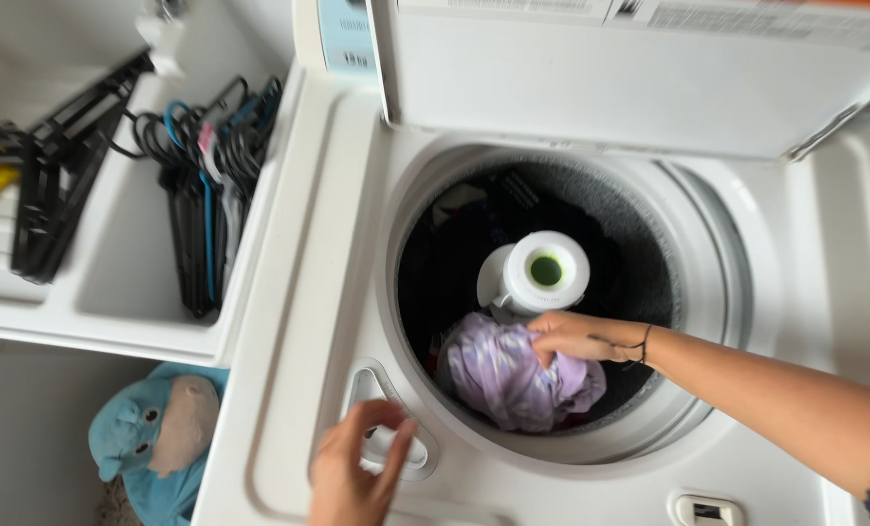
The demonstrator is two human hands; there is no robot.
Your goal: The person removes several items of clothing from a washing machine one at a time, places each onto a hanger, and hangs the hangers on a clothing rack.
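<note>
A white top-loading washing machine (pixel 298 292) stands with its lid (pixel 629 73) raised. Inside the dark drum (pixel 620 244) a white agitator (pixel 542 273) with a green centre rises in the middle. My right hand (pixel 571 336) reaches into the drum and grips a lilac patterned garment (pixel 508 375) lying at the near side, on top of other dark laundry. My left hand (pixel 352 472) rests on the machine's top near the front left corner, fingers apart over a recessed dispenser cup (pixel 386 433), holding nothing.
A white utility sink (pixel 113 292) sits to the left, holding several black and blue clothes hangers (pixel 206 185) and a black folded rack (pixel 60 185). A blue plush toy (pixel 157 438) lies on the floor below it. A small latch (pixel 703 508) sits at the front right.
</note>
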